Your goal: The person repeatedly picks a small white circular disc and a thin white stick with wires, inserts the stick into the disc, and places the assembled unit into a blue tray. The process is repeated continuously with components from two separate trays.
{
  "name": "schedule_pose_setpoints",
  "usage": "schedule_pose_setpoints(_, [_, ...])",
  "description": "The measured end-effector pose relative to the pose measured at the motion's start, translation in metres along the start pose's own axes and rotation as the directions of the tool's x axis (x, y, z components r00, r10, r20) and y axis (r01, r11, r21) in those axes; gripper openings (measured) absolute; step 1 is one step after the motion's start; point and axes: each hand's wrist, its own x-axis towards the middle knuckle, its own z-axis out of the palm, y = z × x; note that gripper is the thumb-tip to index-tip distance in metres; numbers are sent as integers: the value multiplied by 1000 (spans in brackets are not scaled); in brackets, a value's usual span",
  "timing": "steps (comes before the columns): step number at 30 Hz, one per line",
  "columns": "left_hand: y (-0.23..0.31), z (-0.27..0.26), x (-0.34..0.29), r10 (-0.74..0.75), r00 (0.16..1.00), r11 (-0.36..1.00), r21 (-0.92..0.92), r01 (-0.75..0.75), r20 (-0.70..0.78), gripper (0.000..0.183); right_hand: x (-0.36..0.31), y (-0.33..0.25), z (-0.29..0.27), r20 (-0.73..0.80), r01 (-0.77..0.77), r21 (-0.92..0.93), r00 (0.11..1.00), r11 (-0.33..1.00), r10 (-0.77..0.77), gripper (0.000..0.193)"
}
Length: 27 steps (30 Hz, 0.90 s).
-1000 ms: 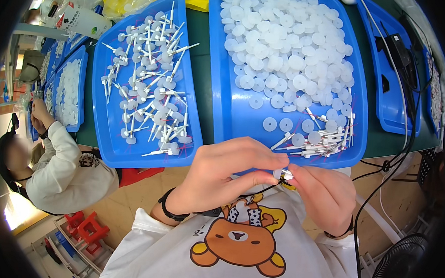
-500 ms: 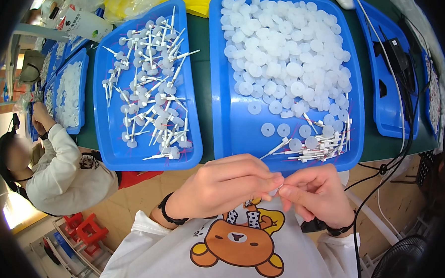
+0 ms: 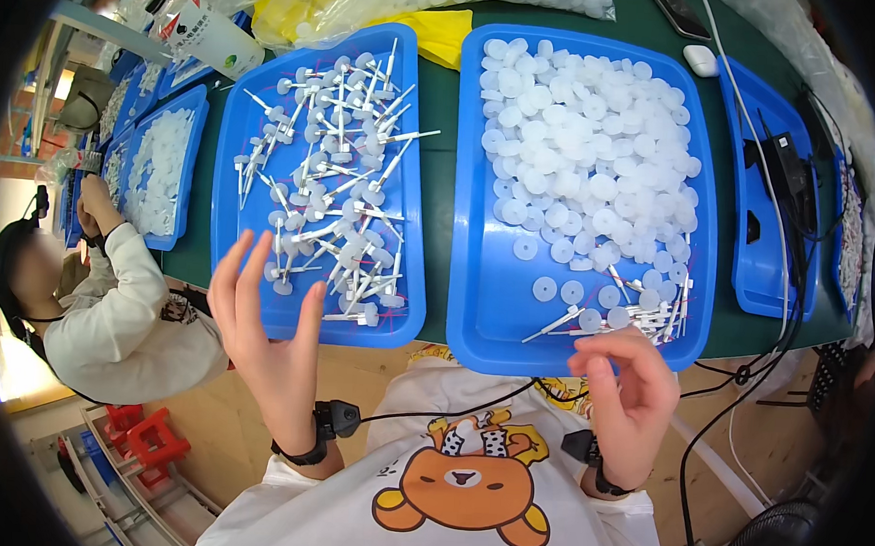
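Observation:
My left hand (image 3: 273, 349) is raised with fingers spread, holding nothing, at the front edge of the left blue tray (image 3: 227, 215). That tray bears white thin rods fitted with translucent discs (image 3: 347, 220), lying loose in a tangle. My right hand (image 3: 632, 403) hovers at the front rim of the right blue tray (image 3: 470, 304), its fingers loosely bent and nothing visible in them. In this tray lies a large heap of translucent round discs (image 3: 580, 133) with small centre holes. White rods with thin red wires (image 3: 655, 317) are bunched in its near right corner.
A third blue tray (image 3: 759, 277) at the right holds a black power adapter (image 3: 784, 161) and cables. Behind the trays are a yellow bag (image 3: 438, 34), clear plastic bags and a bottle (image 3: 209, 34). At the left, another person (image 3: 114, 308) works beside further trays.
My hands were together in front of my shirt, fingers pinched on a small white piece. They have parted, the left moving left to the left tray and opening; the view has shifted.

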Motion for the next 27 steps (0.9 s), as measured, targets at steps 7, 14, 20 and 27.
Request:
schedule_pose_setpoints(7, [30,20,-7,254,936,934,-312,-173,242,34,23,7,-20,22,239,-761,939,603,-343,13])
schedule_pose_setpoints(14, [79,67,-15,520,756,819,-483,-311,397,40,43,23,-18,74,220,-879,939,422,-336,18])
schedule_pose_setpoints(20, [77,80,-15,546,702,815,-485,-317,458,40,41,27,-17,-67,82,-860,960,504,-271,18])
schedule_pose_setpoints(27, [78,77,-13,479,729,833,-515,-201,490,30,41,25,-23,-69,35,-866,980,500,-189,16])
